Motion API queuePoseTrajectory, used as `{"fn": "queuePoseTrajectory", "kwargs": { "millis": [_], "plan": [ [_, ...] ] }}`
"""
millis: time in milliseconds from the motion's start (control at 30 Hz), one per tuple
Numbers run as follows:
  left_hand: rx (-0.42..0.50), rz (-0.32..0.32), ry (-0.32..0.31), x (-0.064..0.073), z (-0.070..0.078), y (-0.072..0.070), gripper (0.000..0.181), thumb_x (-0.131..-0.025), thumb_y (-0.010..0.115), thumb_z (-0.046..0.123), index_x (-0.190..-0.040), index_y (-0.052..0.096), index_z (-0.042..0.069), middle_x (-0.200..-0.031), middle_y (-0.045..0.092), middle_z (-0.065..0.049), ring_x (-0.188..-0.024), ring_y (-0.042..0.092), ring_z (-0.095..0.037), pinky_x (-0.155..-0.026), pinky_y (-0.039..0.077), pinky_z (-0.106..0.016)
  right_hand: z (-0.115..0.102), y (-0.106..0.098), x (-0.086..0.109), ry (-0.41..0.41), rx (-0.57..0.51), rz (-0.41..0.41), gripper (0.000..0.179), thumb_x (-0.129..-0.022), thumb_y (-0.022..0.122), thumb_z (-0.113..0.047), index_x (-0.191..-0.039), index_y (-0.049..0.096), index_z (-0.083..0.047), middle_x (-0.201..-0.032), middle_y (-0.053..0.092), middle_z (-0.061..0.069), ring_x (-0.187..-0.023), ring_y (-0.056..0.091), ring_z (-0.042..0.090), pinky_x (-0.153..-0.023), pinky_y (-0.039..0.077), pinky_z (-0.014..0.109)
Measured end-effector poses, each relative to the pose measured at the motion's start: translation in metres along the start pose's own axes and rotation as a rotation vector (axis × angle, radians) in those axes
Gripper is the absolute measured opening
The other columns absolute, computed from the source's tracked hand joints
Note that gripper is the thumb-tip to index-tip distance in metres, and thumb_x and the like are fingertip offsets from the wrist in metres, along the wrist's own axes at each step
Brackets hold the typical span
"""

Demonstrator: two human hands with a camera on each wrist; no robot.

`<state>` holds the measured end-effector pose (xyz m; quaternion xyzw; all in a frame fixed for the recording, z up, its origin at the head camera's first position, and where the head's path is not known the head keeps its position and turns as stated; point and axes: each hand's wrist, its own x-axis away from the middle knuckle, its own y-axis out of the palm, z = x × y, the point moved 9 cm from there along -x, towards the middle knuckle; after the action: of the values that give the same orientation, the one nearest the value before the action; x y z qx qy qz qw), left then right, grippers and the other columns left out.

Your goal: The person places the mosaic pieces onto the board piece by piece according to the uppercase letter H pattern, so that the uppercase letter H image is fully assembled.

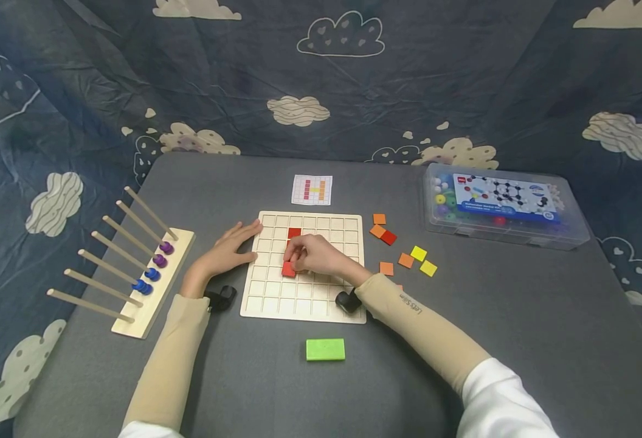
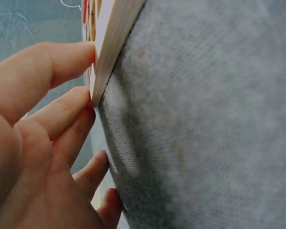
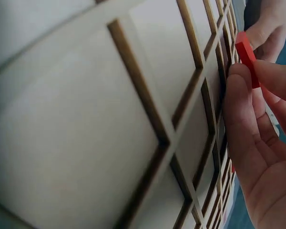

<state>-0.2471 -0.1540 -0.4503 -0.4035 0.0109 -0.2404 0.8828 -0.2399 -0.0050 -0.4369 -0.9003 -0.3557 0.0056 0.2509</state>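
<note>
A wooden grid board (image 1: 263,292) lies flat in the middle of the table. My right hand (image 1: 321,255) is over it, pinching a small red square tile (image 1: 289,269) between thumb and fingers; the right wrist view shows that red tile (image 3: 246,59) tilted on its edge. Farther up the same area of the grid sits another red tile (image 1: 294,232), partly covered by the fingers. At the board's left edge rests my left hand (image 1: 222,255), its fingers spread and loosely extended. The left wrist view has thumb and fingertips touching the board's side (image 2: 114,38).
Behind the board lies a printed pattern card (image 1: 311,198). Loose orange tiles (image 1: 386,268), yellow tiles (image 1: 428,268) and a red tile (image 1: 389,237) are scattered to its right. A peg rack (image 1: 157,304) stands left, a clear plastic case (image 1: 518,234) back right, a green block (image 1: 325,350) in front.
</note>
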Motion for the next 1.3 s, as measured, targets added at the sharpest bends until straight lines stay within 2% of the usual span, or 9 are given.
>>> {"fn": "queuePoseTrajectory", "kwargs": {
  "millis": [300, 433, 567, 700, 900, 1033, 1167, 1300],
  "plan": [
    [0.002, 0.005, -0.012, 0.000, 0.000, 0.000, 0.069, -0.091, 0.060, 0.021, -0.150, 0.028, 0.003, -0.157, 0.019, -0.015, -0.143, 0.002, -0.040, -0.108, 0.002, -0.063, -0.009, 0.004, 0.002, -0.061, 0.201, -0.004, 0.017, -0.076, 0.061, 0.009, -0.081, 0.065, -0.006, -0.070, 0.059, -0.001, -0.065, 0.053, 0.010, -0.061, 0.041, 0.021],
    [-0.001, 0.005, -0.013, 0.000, 0.000, 0.000, 0.069, -0.091, 0.060, 0.020, -0.150, 0.028, 0.003, -0.157, 0.019, -0.015, -0.143, 0.002, -0.040, -0.108, 0.002, -0.063, -0.010, 0.005, 0.003, -0.076, 0.234, 0.005, 0.016, -0.078, 0.062, 0.009, -0.081, 0.066, -0.006, -0.070, 0.059, -0.002, -0.066, 0.053, 0.010, -0.062, 0.042, 0.021],
    [-0.004, 0.005, -0.010, 0.000, 0.000, 0.000, 0.069, -0.091, 0.060, 0.019, -0.150, 0.028, 0.003, -0.157, 0.019, -0.015, -0.143, 0.002, -0.040, -0.108, 0.002, -0.063, -0.008, 0.003, 0.005, -0.063, 0.188, 0.012, 0.013, -0.079, 0.064, 0.006, -0.084, 0.067, -0.005, -0.072, 0.060, 0.000, -0.065, 0.053, 0.009, -0.062, 0.042, 0.021],
    [-0.003, 0.007, -0.012, 0.000, -0.001, 0.000, 0.069, -0.091, 0.060, 0.019, -0.150, 0.028, 0.003, -0.157, 0.019, -0.014, -0.143, 0.002, -0.040, -0.108, 0.002, -0.063, 0.000, -0.006, 0.010, -0.019, 0.038, 0.008, 0.014, -0.080, 0.062, 0.007, -0.089, 0.068, -0.001, -0.076, 0.063, 0.005, -0.063, 0.054, 0.011, -0.060, 0.044, 0.022],
    [0.006, 0.015, -0.019, 0.000, -0.002, 0.001, 0.070, -0.091, 0.061, 0.021, -0.150, 0.027, 0.004, -0.157, 0.019, -0.014, -0.143, 0.001, -0.039, -0.108, 0.000, -0.063, 0.023, -0.041, 0.026, 0.017, -0.155, 0.051, 0.017, -0.084, 0.060, 0.004, -0.100, 0.066, 0.004, -0.084, 0.064, 0.009, -0.073, 0.058, 0.019, -0.066, 0.048, 0.028],
    [0.007, 0.016, -0.019, -0.001, -0.003, 0.001, 0.070, -0.091, 0.061, 0.021, -0.150, 0.027, 0.003, -0.157, 0.020, -0.014, -0.143, 0.001, -0.039, -0.108, 0.000, -0.062, 0.044, -0.075, 0.042, 0.031, -0.259, 0.137, 0.021, -0.087, 0.062, 0.002, -0.107, 0.063, 0.008, -0.094, 0.063, 0.019, -0.080, 0.060, 0.026, -0.071, 0.050, 0.032],
    [0.005, 0.013, -0.015, 0.000, -0.002, 0.002, 0.070, -0.091, 0.060, 0.021, -0.150, 0.027, 0.003, -0.156, 0.019, -0.015, -0.143, 0.001, -0.040, -0.108, -0.001, -0.062, 0.065, -0.112, 0.064, 0.043, -0.261, 0.276, 0.024, -0.089, 0.063, 0.000, -0.111, 0.061, 0.010, -0.104, 0.062, 0.025, -0.085, 0.062, 0.023, -0.075, 0.051, 0.033],
    [0.007, 0.013, -0.015, 0.000, -0.002, 0.001, 0.070, -0.092, 0.060, 0.021, -0.150, 0.027, 0.003, -0.157, 0.019, -0.015, -0.143, 0.000, -0.039, -0.108, -0.001, -0.062, 0.085, -0.140, 0.089, 0.107, -0.237, 0.376, 0.028, -0.091, 0.063, -0.003, -0.116, 0.058, 0.009, -0.113, 0.060, 0.027, -0.089, 0.062, 0.018, -0.079, 0.051, 0.031]
  ]
}}
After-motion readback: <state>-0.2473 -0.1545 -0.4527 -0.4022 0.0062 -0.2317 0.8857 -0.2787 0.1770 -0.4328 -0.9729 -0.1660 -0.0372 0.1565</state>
